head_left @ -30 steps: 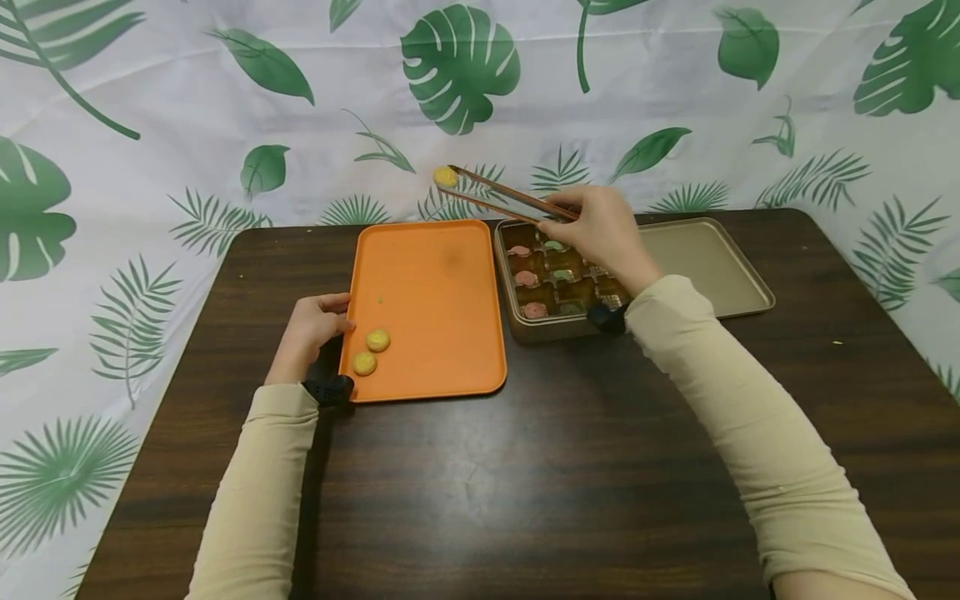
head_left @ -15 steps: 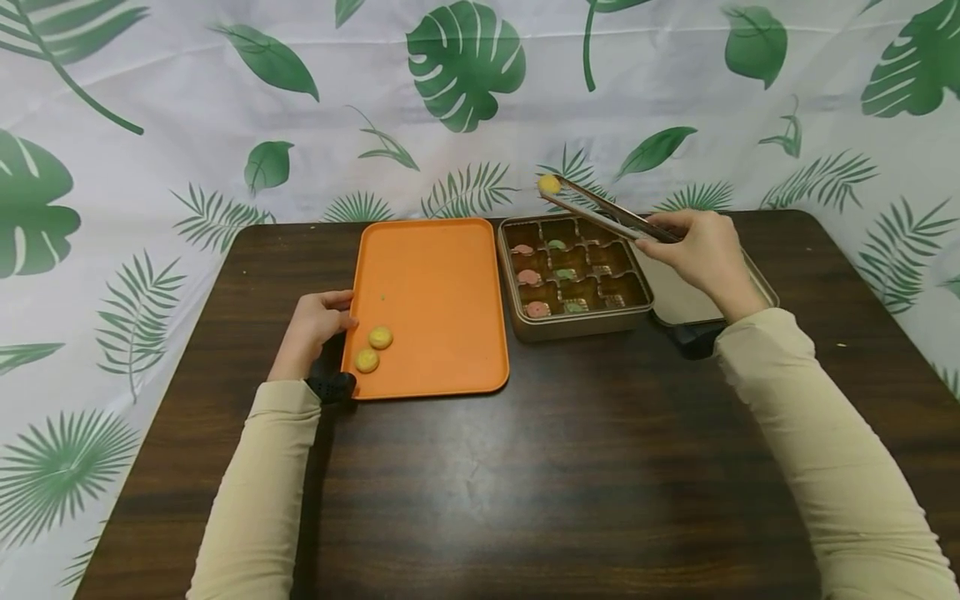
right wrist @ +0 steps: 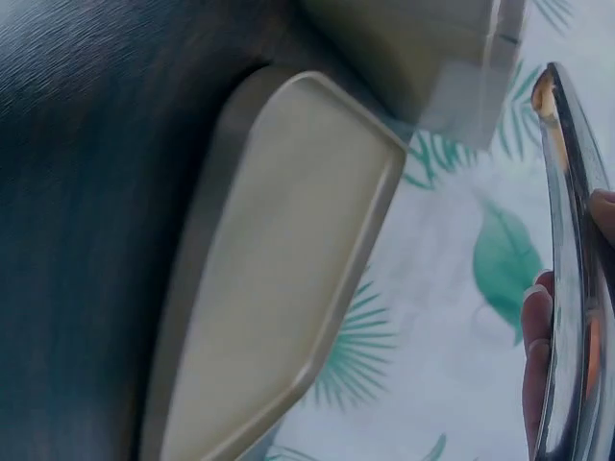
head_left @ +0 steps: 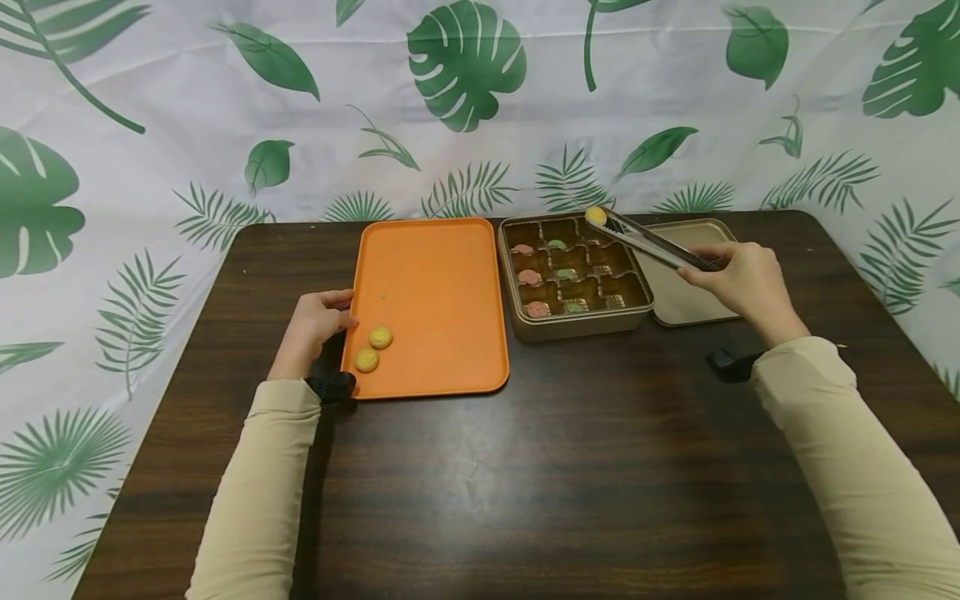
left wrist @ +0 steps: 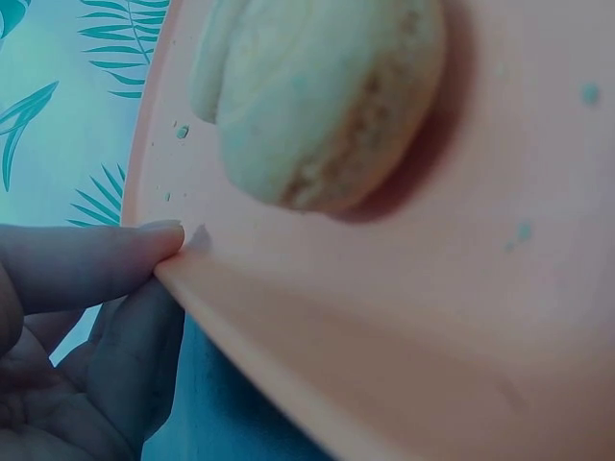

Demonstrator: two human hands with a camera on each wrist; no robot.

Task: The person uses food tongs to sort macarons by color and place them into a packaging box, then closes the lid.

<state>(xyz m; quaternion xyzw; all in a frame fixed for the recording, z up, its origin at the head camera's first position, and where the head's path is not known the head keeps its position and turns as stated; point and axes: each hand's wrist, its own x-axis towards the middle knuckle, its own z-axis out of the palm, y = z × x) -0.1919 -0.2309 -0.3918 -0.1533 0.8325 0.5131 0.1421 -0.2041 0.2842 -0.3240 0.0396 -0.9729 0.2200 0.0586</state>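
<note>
With left hand [head_left: 309, 329] forward, pinches the orange tray [head_left: 438, 308] by its left edge; with right hand [head_left: 744, 279] outstretched, grips tongs [head_left: 660, 245] clasping a yellow macaron [head_left: 596, 217].

Not a word to read right now, left or right, near or far: the head view gives no legible text, label, brand, number or sign, and neither wrist view offers any either.
</note>
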